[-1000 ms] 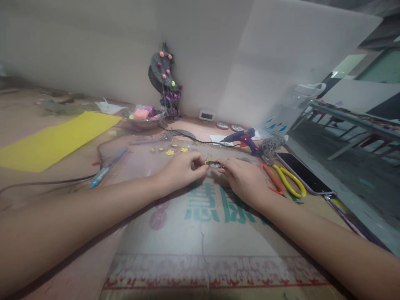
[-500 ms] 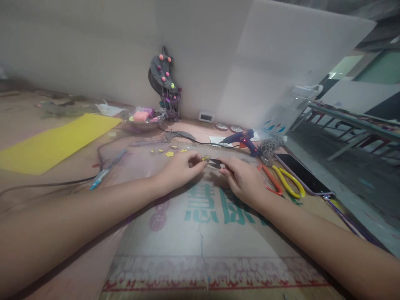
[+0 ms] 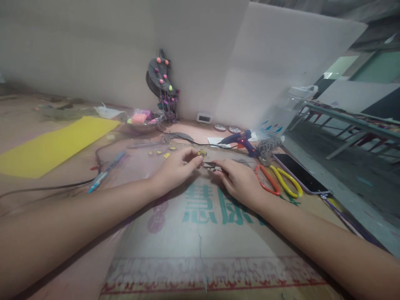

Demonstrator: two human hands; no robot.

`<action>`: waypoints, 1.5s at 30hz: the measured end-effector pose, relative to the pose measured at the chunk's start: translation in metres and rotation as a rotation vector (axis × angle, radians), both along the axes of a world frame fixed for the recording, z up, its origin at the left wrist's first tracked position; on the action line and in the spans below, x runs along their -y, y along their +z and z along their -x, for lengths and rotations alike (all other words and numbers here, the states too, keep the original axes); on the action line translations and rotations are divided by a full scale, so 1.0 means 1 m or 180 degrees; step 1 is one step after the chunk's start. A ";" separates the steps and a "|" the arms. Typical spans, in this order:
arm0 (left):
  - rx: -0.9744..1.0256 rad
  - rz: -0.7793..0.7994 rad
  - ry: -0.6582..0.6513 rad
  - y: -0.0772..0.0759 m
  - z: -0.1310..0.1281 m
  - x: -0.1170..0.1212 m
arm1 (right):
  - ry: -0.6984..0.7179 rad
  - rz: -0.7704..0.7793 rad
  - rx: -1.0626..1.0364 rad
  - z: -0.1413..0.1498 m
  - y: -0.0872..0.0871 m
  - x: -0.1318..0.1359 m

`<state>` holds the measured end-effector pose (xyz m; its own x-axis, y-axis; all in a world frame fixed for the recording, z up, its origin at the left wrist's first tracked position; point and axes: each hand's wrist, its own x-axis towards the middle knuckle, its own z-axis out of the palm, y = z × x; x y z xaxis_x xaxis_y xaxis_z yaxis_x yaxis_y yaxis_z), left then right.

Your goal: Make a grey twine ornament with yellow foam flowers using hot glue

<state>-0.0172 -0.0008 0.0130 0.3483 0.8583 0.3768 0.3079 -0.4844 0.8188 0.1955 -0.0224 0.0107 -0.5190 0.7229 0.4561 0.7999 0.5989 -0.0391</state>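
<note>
My left hand point(image 3: 175, 168) pinches a small yellow flower piece point(image 3: 201, 153) at its fingertips, just above the cardboard sheet point(image 3: 206, 233). My right hand point(image 3: 239, 181) is closed round small dark snips point(image 3: 210, 165) whose tips point at the flower piece. The two hands almost touch over the cardboard's far edge. Several more little yellow flower pieces point(image 3: 166, 155) lie on the table just beyond my left hand.
Right of my right hand lie orange pliers point(image 3: 265, 181), yellow pliers point(image 3: 286, 182) and a phone point(image 3: 298, 172). A blue glue gun point(image 3: 240, 139) stands behind them. A blue pen point(image 3: 106, 172), a yellow foam sheet point(image 3: 53, 143) and a black cable point(image 3: 46, 186) are at left.
The left hand has lifted the yellow flower piece slightly up and away from the snips. The snips' tips have dropped a little. The view has shifted slightly left.
</note>
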 end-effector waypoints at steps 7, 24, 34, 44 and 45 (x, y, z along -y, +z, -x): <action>0.0014 0.0041 0.0070 0.005 0.000 0.003 | -0.0026 0.0031 -0.0093 -0.001 -0.001 -0.001; -0.0021 -0.0044 -0.0132 -0.002 -0.002 0.001 | -0.0069 0.0198 0.0024 0.001 0.001 -0.002; -0.0370 -0.0167 0.0328 0.002 0.000 -0.001 | -0.0089 0.0125 -0.0138 -0.002 -0.003 -0.004; -0.0948 -0.0441 -0.0059 0.000 -0.001 -0.001 | -0.0029 0.0129 -0.0108 0.000 -0.001 -0.003; -0.0925 -0.0449 -0.0033 0.001 -0.001 -0.001 | -0.0039 0.0124 -0.0123 0.000 -0.002 -0.003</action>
